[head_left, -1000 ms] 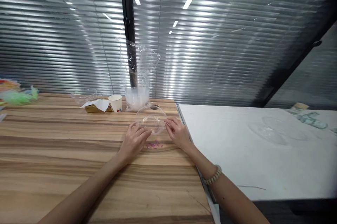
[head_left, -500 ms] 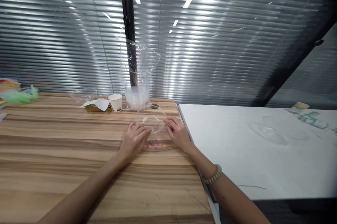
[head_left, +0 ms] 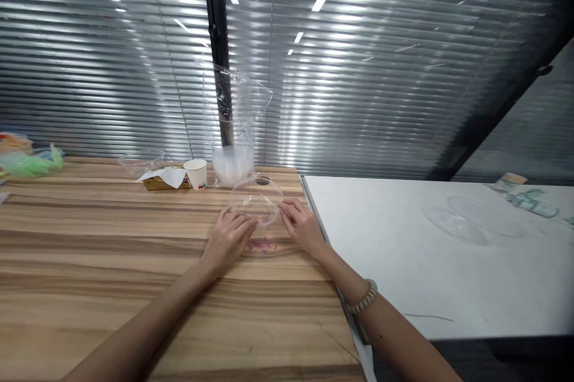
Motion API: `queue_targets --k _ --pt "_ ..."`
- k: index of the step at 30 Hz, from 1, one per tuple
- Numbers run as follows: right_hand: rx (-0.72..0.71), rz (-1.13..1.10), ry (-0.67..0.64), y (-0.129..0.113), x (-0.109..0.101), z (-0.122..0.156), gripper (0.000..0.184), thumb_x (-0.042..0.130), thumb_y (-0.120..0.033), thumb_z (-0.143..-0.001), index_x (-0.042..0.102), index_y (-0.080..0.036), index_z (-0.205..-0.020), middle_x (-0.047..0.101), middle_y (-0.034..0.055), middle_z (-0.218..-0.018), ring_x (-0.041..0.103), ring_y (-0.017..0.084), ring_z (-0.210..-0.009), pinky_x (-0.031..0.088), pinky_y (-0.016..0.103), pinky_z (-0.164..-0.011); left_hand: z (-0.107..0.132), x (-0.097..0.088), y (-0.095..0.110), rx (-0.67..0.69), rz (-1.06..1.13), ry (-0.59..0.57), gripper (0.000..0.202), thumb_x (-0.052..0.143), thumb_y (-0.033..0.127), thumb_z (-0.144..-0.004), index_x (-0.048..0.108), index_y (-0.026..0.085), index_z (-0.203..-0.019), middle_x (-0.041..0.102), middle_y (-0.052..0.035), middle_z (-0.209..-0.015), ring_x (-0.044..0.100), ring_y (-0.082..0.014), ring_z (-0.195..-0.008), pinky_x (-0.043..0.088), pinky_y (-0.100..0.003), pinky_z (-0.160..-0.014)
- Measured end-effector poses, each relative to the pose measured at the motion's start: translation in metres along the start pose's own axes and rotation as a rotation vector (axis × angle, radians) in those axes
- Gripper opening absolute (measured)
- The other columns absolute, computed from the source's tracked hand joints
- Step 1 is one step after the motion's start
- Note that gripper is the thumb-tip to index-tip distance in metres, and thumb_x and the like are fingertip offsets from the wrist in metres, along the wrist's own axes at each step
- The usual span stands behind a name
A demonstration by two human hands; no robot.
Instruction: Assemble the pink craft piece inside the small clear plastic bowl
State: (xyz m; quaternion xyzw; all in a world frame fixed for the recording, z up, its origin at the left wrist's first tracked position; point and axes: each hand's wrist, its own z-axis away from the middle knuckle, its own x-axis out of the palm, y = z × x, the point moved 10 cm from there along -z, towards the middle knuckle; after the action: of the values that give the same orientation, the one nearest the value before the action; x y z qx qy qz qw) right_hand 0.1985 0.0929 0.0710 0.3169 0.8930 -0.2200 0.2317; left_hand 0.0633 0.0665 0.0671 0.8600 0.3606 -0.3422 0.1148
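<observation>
**Both hands on a tilted clear bowl by the bench's right edge**

We pinch the clear plastic bowl [head_left: 257, 202] at opposite rims, our left hand [head_left: 228, 240] on the near-left and our right hand [head_left: 303, 228] on the right. It tilts with its mouth toward us, just above the pink pieces [head_left: 262, 245] on the bench [head_left: 112, 250]. The bagged bowl stack [head_left: 232, 164] and paper cup [head_left: 197, 174] stand near behind it. The right edge lies just beside our right hand, and the widest run of wood lies leftward.
</observation>
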Motion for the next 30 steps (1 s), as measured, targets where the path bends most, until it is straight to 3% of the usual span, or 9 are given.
queue_targets --k 30 --pt "0.023 -0.03 -0.084 0.003 0.011 0.003 0.023 0.044 -0.016 -0.091 0.062 -0.02 -0.103 0.063 0.0067 -0.103 0.063 0.018 -0.086 0.054 0.029 -0.073 0.003 0.01 0.001 0.028 -0.031 -0.065 0.016 0.05 0.015 -0.089 0.062 0.018 -0.098 0.068 -0.0044 -0.089 0.055 -0.0191 -0.086 0.038 -0.042 -0.093"
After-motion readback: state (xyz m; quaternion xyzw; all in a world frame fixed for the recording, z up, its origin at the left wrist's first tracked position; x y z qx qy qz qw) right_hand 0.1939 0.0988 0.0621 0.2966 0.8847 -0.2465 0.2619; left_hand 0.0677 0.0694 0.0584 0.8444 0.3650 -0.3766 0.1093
